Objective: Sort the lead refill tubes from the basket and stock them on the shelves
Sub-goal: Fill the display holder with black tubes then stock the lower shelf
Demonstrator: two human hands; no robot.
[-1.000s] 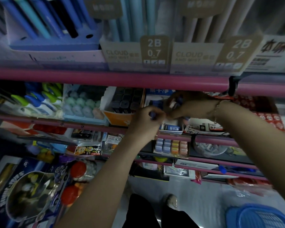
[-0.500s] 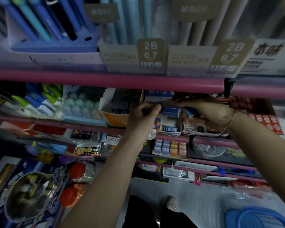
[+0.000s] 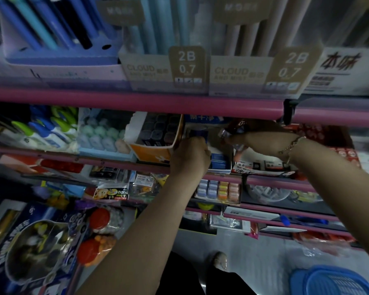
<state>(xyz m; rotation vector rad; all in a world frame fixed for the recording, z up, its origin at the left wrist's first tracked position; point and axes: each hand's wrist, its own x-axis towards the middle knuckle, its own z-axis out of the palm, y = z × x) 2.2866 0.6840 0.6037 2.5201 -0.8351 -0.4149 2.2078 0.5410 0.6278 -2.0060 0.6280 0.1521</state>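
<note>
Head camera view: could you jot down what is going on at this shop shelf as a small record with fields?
place: pink-edged shop shelf stocked with stationery
left hand: curled, pressing a small dark blue refill tube into the blue-and-white display box
right hand: grip on a bunch of small clear-wrapped tubes
beside the box: orange cardboard box of dark cases
floor: blue plastic basket, lower right

My one camera sits on my head, facing forward and down, close against the pink shelf rails (image 3: 136, 104); its wide lens bends them; my forearms reach up into frame; the floor and a blue basket (image 3: 332, 282) fill the bottom edge.
</note>
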